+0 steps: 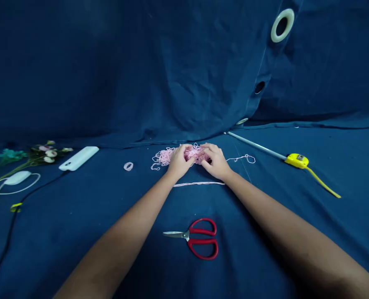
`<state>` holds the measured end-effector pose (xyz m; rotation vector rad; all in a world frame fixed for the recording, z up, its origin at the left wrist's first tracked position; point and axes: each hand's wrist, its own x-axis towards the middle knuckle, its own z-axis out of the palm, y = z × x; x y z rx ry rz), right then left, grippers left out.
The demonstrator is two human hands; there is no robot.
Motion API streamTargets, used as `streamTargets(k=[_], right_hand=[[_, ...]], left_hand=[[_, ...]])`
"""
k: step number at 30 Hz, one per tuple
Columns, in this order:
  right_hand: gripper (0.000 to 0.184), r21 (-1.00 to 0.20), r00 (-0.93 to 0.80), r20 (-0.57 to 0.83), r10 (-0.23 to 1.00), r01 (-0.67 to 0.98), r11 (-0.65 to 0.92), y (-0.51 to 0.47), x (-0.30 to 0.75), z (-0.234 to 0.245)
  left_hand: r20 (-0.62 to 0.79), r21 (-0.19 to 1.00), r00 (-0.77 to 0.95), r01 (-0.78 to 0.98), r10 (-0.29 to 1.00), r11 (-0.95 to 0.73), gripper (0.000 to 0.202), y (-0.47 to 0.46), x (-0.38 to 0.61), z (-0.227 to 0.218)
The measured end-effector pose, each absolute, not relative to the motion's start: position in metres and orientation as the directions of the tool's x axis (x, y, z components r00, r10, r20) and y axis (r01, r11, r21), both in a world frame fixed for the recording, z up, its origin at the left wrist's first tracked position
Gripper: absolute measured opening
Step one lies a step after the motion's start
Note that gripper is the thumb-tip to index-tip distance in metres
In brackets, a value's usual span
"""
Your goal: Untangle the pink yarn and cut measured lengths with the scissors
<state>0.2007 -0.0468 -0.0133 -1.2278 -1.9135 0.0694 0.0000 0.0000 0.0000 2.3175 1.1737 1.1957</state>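
Observation:
A loose tangle of pink yarn (164,157) lies on the dark blue cloth (109,232) ahead of me. My left hand (179,160) and my right hand (215,160) both rest on it with fingers curled, pinching strands of the tangle between them. A straight length of pink yarn (198,183) lies just under my wrists, and a thin loose end (245,158) trails off to the right. A tiny coil of pink yarn (128,166) sits apart on the left.
Red-handled scissors (199,243) lie between my forearms. A yellow tape measure (297,160) with its blade drawn out sits at right. At left are a white power bank (78,158), artificial flowers (44,153), a white cable (13,182) and a black cord (10,232). Blue cloth hangs behind.

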Motion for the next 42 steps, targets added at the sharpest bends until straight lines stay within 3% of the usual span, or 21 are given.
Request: streamTargets(k=[3, 8, 11, 15, 21, 26, 30, 37, 40, 42], right_hand=[[0.034, -0.432, -0.241, 0.566, 0.788, 0.727, 0.533, -0.046, 0.200, -0.014], [0.043, -0.467, -0.158, 0.572, 0.804, 0.744, 0.478, -0.043, 0.201, -0.015], [0.039, -0.460, -0.188, 0.577, 0.794, 0.729, 0.507, -0.044, 0.201, -0.015], [0.026, -0.451, -0.216, 0.581, 0.784, 0.717, 0.531, -0.046, 0.200, -0.013], [0.024, -0.482, -0.149, 0.579, 0.802, 0.731, 0.484, -0.051, 0.199, -0.007], [0.026, -0.485, -0.037, 0.607, 0.794, 0.774, 0.407, -0.049, 0.200, -0.009], [0.021, -0.501, 0.039, 0.626, 0.779, 0.786, 0.363, -0.047, 0.200, -0.012], [0.016, -0.427, -0.243, 0.580, 0.778, 0.722, 0.544, -0.047, 0.201, -0.013], [0.020, -0.439, -0.222, 0.578, 0.785, 0.726, 0.528, -0.046, 0.201, -0.014], [0.033, -0.445, -0.192, 0.591, 0.783, 0.733, 0.515, -0.046, 0.201, -0.014]], left_hand=[[0.579, 0.525, 0.257, 0.609, 0.774, -0.595, 0.024, -0.003, 0.000, 0.001], [0.564, 0.496, 0.252, 0.659, 0.786, -0.566, 0.013, -0.004, 0.000, 0.000], [0.552, 0.496, 0.309, 0.625, 0.775, -0.603, 0.007, -0.003, 0.001, 0.001], [0.533, 0.482, 0.421, 0.562, 0.734, -0.672, 0.019, -0.002, 0.002, 0.001], [0.495, 0.491, 0.321, 0.663, 0.807, -0.565, 0.031, 0.001, 0.003, -0.009], [0.484, 0.445, 0.312, 0.716, 0.817, -0.537, 0.017, 0.003, 0.002, -0.011], [0.510, 0.452, 0.362, 0.659, 0.780, -0.602, 0.012, 0.002, 0.000, -0.006], [0.522, 0.440, 0.433, 0.601, 0.735, -0.667, 0.008, 0.000, 0.000, -0.003], [0.530, 0.451, 0.383, 0.628, 0.757, -0.634, 0.003, 0.001, 0.001, -0.005], [0.532, 0.471, 0.334, 0.646, 0.778, -0.600, 0.006, 0.002, 0.001, -0.007]])
